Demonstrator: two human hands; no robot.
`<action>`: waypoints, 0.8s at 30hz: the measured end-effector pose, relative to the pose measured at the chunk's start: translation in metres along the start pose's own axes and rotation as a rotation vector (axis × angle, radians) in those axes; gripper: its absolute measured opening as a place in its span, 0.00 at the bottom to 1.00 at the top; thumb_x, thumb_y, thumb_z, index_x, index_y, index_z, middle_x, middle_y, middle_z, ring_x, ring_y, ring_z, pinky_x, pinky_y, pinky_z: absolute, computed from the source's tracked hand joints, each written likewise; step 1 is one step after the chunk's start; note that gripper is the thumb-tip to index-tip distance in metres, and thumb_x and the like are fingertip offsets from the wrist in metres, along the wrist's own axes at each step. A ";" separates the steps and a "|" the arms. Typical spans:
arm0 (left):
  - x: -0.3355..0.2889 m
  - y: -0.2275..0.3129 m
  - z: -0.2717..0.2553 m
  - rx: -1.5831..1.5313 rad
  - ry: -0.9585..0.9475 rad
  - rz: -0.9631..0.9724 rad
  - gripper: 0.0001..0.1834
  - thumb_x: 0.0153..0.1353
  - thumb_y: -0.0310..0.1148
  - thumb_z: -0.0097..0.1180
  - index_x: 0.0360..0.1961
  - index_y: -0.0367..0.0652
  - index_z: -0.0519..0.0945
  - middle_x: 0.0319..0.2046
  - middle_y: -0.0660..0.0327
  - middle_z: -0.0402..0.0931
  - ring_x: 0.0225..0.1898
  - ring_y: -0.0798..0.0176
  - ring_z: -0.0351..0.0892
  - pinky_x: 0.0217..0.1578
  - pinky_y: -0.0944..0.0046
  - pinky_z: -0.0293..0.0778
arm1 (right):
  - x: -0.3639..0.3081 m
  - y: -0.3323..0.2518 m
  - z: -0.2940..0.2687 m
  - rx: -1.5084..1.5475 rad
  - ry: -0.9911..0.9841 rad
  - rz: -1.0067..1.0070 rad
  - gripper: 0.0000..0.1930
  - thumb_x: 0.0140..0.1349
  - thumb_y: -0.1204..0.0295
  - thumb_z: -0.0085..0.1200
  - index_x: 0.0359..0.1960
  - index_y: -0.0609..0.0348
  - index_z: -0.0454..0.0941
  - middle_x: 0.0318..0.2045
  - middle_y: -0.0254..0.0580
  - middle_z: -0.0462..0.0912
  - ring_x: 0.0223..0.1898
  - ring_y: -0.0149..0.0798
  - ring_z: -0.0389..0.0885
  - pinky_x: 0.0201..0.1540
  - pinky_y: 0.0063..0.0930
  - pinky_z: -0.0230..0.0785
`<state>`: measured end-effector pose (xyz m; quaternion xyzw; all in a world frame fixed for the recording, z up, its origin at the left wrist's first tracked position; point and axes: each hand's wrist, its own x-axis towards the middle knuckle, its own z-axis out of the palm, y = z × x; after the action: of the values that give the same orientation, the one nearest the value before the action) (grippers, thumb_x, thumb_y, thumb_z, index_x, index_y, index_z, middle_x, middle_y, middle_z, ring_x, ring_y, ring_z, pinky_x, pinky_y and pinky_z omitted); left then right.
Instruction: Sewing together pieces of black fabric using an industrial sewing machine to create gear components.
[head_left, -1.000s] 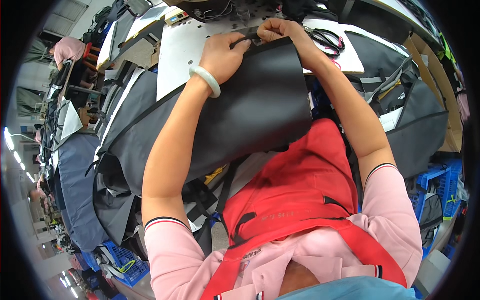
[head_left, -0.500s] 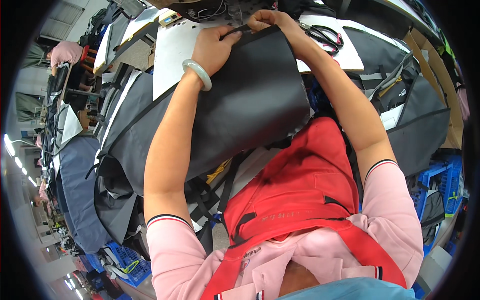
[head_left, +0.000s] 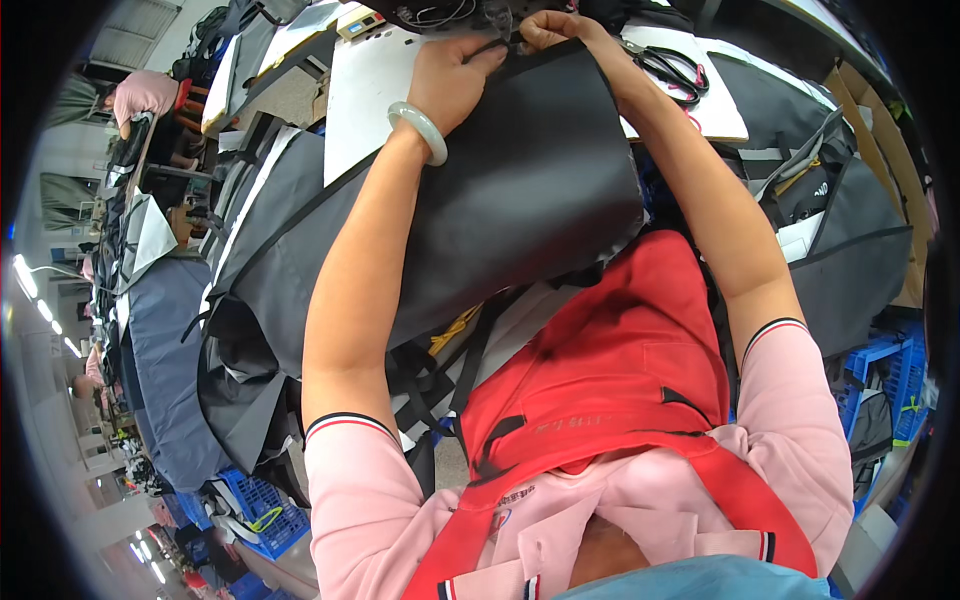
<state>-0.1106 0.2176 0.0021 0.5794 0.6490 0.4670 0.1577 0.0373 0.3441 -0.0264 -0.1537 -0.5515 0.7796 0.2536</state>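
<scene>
A large black sheet of smooth fabric (head_left: 520,160) hangs from the white worktable toward my lap. Its far edge lies under a dark machine (head_left: 440,14), probably a sewing machine, only partly in view. My left hand (head_left: 455,80), with a pale bangle (head_left: 418,132) on the wrist, pinches that edge between thumb and fingers. To its right, my right hand (head_left: 552,32) has its fingers curled together at the same edge, close to the machine. What lies right at the right fingertips is partly hidden.
Black-handled scissors (head_left: 672,72) lie on the white tabletop (head_left: 355,90) to the right of my right hand. More dark fabric pieces (head_left: 850,240) are heaped on the right, with a cardboard box (head_left: 880,130) behind. Blue crates (head_left: 265,515) stand low on both sides. Another person (head_left: 145,95) bends over at far left.
The whole view has shifted slightly. Both hands and the fabric's far edge sit a little closer to the machine, with the grips much the same.
</scene>
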 end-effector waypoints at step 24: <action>-0.222 0.080 -0.007 0.441 -0.071 0.408 0.17 0.57 0.42 0.60 0.45 0.45 0.79 0.43 0.57 0.76 0.45 0.53 0.76 0.46 0.57 0.70 | -0.239 0.083 0.016 -0.472 -0.106 -0.055 0.13 0.56 0.80 0.59 0.45 0.63 0.80 0.39 0.33 0.83 0.40 0.29 0.79 0.46 0.23 0.71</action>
<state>-0.0050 0.0064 -0.0057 0.7341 0.5989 0.3166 -0.0464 0.2073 0.1745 -0.1088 -0.1525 -0.7350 0.6290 0.2024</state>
